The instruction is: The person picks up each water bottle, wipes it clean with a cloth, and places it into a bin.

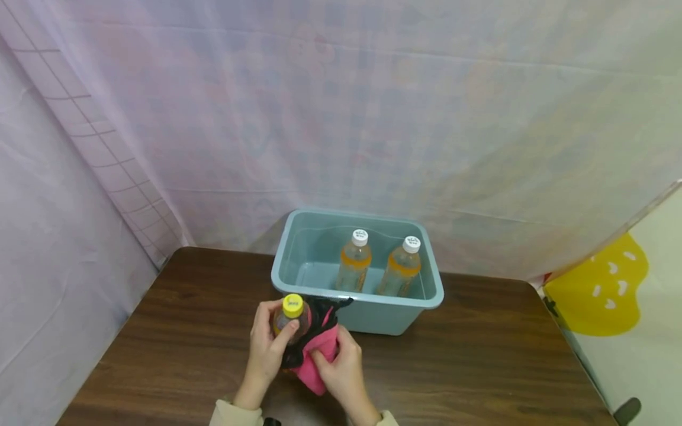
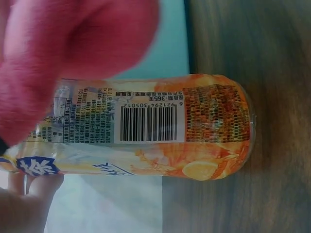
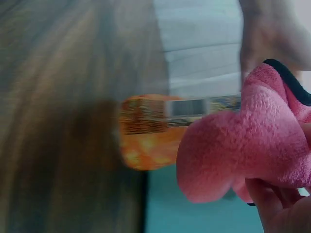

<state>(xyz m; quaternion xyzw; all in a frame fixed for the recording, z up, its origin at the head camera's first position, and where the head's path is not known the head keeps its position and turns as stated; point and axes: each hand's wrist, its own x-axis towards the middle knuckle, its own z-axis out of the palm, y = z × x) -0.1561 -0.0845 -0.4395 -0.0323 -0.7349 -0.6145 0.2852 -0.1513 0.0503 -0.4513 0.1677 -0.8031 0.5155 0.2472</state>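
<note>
My left hand (image 1: 264,343) grips a bottle with a yellow cap (image 1: 292,305) near its top, in front of the bin. The left wrist view shows that bottle's orange label with a barcode (image 2: 149,124). In my right hand (image 1: 343,370) is a bunched pink cloth with black edging (image 1: 314,361), held against the bottle's right side. The right wrist view has the pink cloth (image 3: 243,141) close up, covering part of the bottle (image 3: 148,141). A blue-green plastic bin (image 1: 380,319) stands just beyond both hands.
Two white-capped bottles stand inside the bin, one near the middle (image 1: 355,260) and one at the right (image 1: 402,269). Everything rests on a dark wooden table (image 1: 479,355). Behind it hangs a pale patterned curtain (image 1: 373,118). A yellow perforated plastic piece (image 1: 602,290) is beyond the right edge.
</note>
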